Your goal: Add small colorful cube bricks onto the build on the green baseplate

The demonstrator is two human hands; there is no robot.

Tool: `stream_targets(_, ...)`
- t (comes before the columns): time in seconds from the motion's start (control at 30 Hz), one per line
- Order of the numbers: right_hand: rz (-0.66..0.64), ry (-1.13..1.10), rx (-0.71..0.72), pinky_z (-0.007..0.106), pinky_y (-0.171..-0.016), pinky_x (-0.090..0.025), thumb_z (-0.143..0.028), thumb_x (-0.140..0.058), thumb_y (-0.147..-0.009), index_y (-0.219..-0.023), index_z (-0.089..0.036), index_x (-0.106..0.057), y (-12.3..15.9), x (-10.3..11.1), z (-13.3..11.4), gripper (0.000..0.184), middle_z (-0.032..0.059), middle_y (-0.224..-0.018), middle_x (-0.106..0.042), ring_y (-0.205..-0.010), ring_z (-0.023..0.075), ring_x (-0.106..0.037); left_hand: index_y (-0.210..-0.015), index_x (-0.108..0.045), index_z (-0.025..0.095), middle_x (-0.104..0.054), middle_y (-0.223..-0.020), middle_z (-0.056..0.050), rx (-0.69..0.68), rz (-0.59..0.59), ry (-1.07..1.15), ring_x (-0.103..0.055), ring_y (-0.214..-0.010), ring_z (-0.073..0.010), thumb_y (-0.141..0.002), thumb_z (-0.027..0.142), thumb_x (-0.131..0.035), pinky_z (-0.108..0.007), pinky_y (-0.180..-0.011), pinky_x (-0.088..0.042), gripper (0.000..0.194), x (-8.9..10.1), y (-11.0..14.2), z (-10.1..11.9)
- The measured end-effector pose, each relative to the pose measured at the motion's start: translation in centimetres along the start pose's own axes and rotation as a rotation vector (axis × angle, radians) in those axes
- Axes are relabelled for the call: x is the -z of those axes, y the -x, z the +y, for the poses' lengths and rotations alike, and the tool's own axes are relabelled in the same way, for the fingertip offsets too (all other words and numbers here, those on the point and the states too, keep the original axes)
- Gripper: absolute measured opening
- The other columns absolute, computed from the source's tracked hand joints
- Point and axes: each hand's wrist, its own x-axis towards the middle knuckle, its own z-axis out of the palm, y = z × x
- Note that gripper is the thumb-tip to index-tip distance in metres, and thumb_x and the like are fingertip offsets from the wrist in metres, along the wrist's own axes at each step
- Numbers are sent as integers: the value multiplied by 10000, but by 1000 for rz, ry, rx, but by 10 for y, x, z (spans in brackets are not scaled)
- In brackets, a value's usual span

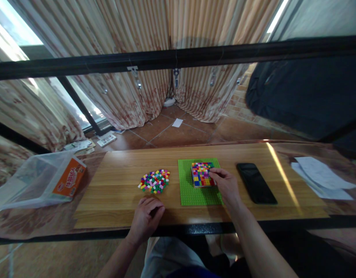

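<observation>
A green studded baseplate (186, 195) lies on the wooden board, and on it stands a square block of small bricks (199, 174) in many colours. My right hand (226, 185) reaches over the block's right side, thumb and fingertips pinched together at its top; whatever they grip is too small to make out. To the left of the plate is a loose pile of small coloured bricks (155, 181). Just in front of that pile my left hand (148, 216) rests at the board's near edge, fingers curled, apart from the bricks. Nothing shows in it.
A black phone (256, 183) lies right of the plate, with white papers (325, 179) farther right. At the left stands a clear plastic bin (41, 170) with an orange label. A dark metal bar (154, 60) crosses beyond the wooden board (114, 193), before curtains.
</observation>
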Motion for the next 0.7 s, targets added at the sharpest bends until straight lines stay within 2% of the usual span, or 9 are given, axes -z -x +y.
stream_targets(0.43, -23, 55, 5, 295, -621, -492, -376, -782, -494, -676, -172, -695, -4, -1, -1, 287, 16, -651, -681, -593, 148, -604, -778, -619, 207, -663, -764, -3, -13, 11, 2, -596, -753, -150, -890, 266, -536, -322, -785, -397, 151, -2, 1, -2)
stream_targets(0.6, 20, 29, 105, 310, -660, -509, -413, -753, -570, -765, -162, -703, 2, 6, 5, 322, 53, -777, -710, -684, 169, -634, -761, -609, 203, -654, -752, -1, 3, 8, 1, -591, -750, -150, -891, 266, -537, -327, -791, -389, 161, -2, 1, -2)
stream_targets(0.7, 79, 143, 251, 310, -642, -503, -465, -678, -680, -835, -146, -706, 7, 11, 5, 356, 70, -781, -705, -689, 174, -629, -757, -608, 203, -651, -750, 2, 9, 11, 16, -589, -753, -146, -893, 264, -534, -325, -794, -384, 166, -2, 1, -1)
